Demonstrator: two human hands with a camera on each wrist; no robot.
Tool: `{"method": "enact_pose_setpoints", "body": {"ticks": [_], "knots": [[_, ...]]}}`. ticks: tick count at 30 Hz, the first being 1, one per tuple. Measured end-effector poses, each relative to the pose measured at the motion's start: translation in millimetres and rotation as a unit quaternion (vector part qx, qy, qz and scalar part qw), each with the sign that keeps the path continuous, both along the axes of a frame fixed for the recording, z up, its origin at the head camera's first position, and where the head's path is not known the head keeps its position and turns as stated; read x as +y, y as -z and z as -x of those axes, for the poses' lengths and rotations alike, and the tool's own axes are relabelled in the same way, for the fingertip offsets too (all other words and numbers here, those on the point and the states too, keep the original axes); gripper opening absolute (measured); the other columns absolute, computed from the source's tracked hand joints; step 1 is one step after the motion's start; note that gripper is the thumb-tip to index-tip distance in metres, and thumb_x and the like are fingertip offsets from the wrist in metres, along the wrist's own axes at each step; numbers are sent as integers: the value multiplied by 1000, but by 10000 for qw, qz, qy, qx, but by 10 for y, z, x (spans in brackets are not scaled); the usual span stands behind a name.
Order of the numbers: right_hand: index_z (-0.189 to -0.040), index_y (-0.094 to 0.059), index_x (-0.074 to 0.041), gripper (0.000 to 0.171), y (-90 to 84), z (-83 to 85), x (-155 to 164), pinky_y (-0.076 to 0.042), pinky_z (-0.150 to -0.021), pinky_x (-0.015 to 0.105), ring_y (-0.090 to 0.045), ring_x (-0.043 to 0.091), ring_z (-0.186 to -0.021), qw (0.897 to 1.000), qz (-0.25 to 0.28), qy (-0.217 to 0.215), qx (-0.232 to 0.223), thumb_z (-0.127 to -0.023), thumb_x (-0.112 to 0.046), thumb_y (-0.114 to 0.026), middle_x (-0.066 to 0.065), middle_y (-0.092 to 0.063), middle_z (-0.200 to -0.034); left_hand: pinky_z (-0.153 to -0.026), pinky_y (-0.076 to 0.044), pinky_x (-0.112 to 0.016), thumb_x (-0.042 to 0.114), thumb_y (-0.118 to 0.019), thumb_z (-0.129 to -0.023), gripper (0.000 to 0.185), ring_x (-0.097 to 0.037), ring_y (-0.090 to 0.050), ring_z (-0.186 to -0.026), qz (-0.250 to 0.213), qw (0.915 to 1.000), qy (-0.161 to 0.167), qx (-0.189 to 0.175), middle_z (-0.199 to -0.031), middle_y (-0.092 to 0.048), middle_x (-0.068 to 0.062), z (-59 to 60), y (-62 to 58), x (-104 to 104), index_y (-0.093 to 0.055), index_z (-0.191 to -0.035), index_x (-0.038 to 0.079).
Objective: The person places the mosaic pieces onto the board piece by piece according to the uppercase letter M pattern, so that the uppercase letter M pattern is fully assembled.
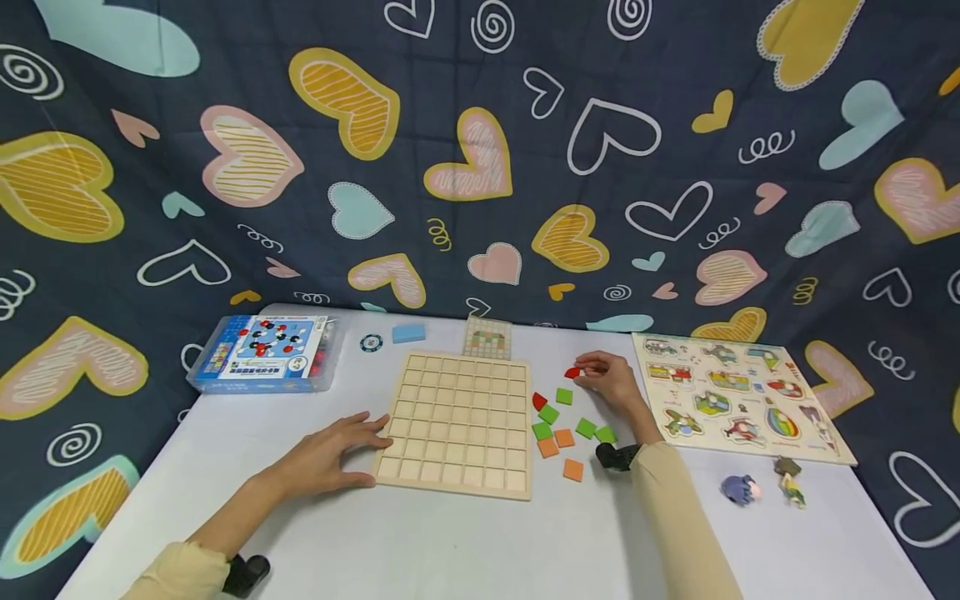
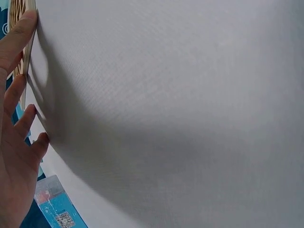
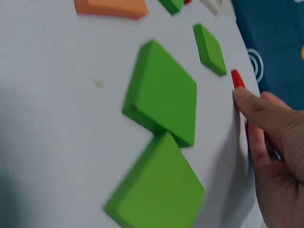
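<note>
Tabletop fronts the board, left hand spread at its edge, right hand pinching red piece.

Plastic box: blue label, characters too small for me to read
Box side: QR code, in my left wrist view
Picture board: tiny marks, I can't read them

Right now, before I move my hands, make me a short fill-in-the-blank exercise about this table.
The piece in your right hand is colored ____. Your left hand touches the wooden grid on its ____ side. Counting the orange squares gives ____. The five other loose squares are colored ____.

Missing words: red; left; three; green.
</note>
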State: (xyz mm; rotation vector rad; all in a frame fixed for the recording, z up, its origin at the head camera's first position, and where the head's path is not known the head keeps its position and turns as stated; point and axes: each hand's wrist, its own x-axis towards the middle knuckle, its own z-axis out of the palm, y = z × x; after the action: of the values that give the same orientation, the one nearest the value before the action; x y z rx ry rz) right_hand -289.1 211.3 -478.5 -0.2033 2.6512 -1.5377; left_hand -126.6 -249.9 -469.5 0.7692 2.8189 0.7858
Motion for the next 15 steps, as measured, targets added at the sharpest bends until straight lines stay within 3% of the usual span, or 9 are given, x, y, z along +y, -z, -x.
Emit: {"method": "enact_pose_setpoints", "body": {"ticks": [5,13,15], "knots": [[-117,-63,5,34,24,-5,98,-48,-74,9,-64,12,-90,9998,165,-91,-26,-84,2,-70,23,-67,-110,-98,-38,-63,46,-76,-75,56,-39,-36,-135,17,10000,14,-28,-147,-44,-3,13,-43,23,-65,-124,22],[-120,-59,11,38,40,-86,3,-52,-75,12,-66,3,-89,9961,826,298,-54,-83,5,-69,27,-64,-116,-97,-38,-64,48,-75,-74,57,-39,-36,-135,34,9999,-41,-121,-146,-45,-3,6,-79,21,-65,-123,21],[-119,-59,11,38,40,-111,-50,-52,-75,13,-67,7,-91,9945,978,379,-34,-83,6,-69,28,-63,-116,-97,-38,-64,48,-76,-74,57,-39,-36,-135,10,9999,-50,-118,-146,-45,-3,5,-67,15,-66,-123,21]]}}
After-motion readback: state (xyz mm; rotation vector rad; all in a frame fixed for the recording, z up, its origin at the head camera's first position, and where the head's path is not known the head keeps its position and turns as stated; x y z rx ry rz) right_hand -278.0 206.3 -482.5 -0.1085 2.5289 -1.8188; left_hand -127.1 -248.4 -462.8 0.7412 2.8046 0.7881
